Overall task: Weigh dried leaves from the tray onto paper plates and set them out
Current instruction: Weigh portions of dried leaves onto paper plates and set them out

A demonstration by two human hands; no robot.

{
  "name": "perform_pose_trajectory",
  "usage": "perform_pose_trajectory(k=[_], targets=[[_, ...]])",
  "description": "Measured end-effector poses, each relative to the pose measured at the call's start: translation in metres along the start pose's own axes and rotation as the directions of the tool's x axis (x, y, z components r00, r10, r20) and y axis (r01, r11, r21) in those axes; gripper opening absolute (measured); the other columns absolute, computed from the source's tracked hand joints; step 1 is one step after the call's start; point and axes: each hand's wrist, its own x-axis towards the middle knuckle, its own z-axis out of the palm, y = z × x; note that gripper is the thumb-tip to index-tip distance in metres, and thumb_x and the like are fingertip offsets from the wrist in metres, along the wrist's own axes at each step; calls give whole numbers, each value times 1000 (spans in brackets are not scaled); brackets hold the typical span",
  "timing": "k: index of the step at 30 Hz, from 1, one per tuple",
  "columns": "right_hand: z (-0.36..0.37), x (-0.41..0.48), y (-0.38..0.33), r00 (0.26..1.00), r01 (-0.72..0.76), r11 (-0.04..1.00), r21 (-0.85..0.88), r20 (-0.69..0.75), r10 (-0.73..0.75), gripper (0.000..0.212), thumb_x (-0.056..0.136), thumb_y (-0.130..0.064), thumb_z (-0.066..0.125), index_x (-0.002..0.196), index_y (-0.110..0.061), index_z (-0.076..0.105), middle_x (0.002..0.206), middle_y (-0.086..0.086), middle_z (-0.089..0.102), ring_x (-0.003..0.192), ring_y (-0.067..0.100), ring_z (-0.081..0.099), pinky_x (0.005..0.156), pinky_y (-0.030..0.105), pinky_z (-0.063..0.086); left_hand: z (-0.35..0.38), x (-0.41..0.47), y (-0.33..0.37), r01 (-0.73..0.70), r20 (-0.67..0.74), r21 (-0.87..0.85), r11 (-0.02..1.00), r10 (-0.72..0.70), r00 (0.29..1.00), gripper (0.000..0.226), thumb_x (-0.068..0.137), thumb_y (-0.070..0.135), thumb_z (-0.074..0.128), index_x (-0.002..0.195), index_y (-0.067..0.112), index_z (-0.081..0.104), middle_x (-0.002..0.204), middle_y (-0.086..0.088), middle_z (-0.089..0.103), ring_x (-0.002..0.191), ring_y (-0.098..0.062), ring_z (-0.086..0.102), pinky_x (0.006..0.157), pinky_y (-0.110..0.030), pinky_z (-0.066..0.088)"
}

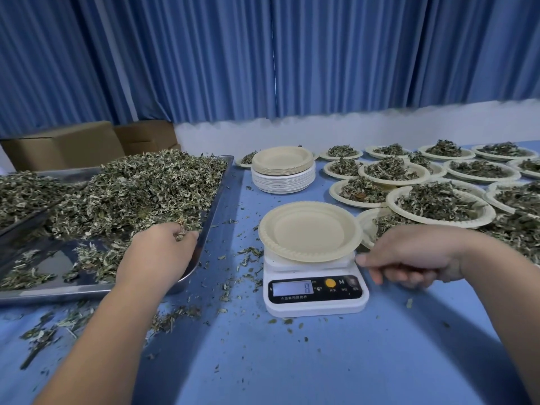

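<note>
A steel tray (204,229) on the left holds a big heap of dried leaves (131,188). My left hand (159,252) reaches into the tray's near right corner, its fingers curled round a clump of leaves. An empty paper plate (309,232) sits on a white digital scale (315,293) in the middle; its display shows one digit. My right hand (409,258) hovers just right of the scale, fingers loosely curled and holding nothing, fingertips close to the scale's right edge.
A stack of empty paper plates (283,171) stands behind the scale. Several plates filled with leaves (438,206) cover the table's right side. Loose leaf bits litter the blue tablecloth (263,361). Cardboard boxes (73,144) and a blue curtain stand behind.
</note>
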Motion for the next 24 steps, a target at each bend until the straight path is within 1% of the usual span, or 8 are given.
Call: perform_pose_trajectory(k=[3, 6, 9, 12, 14, 15, 17, 24], targets=[[-3, 7, -2, 978, 63, 982, 177, -205, -26, 43, 94, -44, 54, 79, -4, 59, 47, 2, 37, 35, 12, 27, 34, 14, 17, -1, 0, -1, -24, -31, -26, 999, 23, 999, 26, 93, 45, 55, 94, 20, 61, 61, -7, 63, 59, -25, 60, 56, -29, 49], [3, 17, -4, 939, 68, 987, 143, -345, -14, 50, 95, -49, 50, 78, -3, 61, 47, 2, 39, 36, 13, 29, 34, 14, 19, -2, 1, -1, -37, -52, -39, 999, 35, 998, 29, 93, 44, 55, 73, 25, 44, 59, -8, 64, 58, -26, 61, 61, -32, 54], [7, 23, -4, 907, 98, 987, 128, -420, -36, 51, 96, -48, 50, 73, -3, 61, 43, 2, 37, 33, 15, 27, 36, 15, 20, -3, -1, 0, -40, -62, -28, 999, 39, 997, 40, 92, 45, 55, 63, 29, 33, 60, -8, 64, 57, -27, 63, 59, -34, 53], [8, 25, -5, 899, 133, 982, 131, -433, -64, 48, 96, -43, 52, 71, -3, 61, 42, 2, 36, 32, 15, 26, 36, 15, 21, -3, 0, 0, -47, -60, -17, 999, 46, 997, 41, 93, 46, 55, 63, 29, 33, 58, -8, 64, 57, -26, 63, 59, -35, 54], [8, 25, -5, 903, 137, 983, 121, -423, -74, 48, 96, -44, 51, 70, -4, 61, 42, 1, 36, 33, 15, 28, 36, 16, 21, -2, 1, -1, -54, -60, -28, 998, 52, 997, 30, 93, 46, 55, 72, 26, 51, 57, -7, 63, 55, -24, 62, 55, -32, 52], [9, 24, -5, 908, 136, 984, 113, -412, -78, 49, 96, -45, 50, 70, -5, 61, 42, 1, 36, 33, 15, 28, 36, 16, 22, -2, 1, -1, -50, -65, -36, 998, 48, 997, 29, 93, 47, 55, 88, 19, 62, 58, -5, 63, 53, -22, 61, 51, -29, 49], [10, 24, -6, 920, 131, 986, 103, -382, -82, 52, 96, -48, 48, 70, -5, 62, 43, 1, 37, 33, 15, 30, 37, 16, 23, -2, 0, -1, -36, -68, -47, 998, 32, 997, 42, 93, 48, 55, 117, 14, 64, 61, -4, 63, 52, -19, 60, 48, -24, 42], [3, 17, -3, 905, 152, 976, 156, -419, -74, 58, 94, -55, 47, 70, -4, 62, 44, 3, 34, 33, 15, 24, 39, 15, 20, -7, -1, -1, -40, -92, -125, 991, 29, 995, 49, 93, 47, 54, 128, 14, 60, 58, -5, 63, 44, -18, 53, 44, -23, 38]])
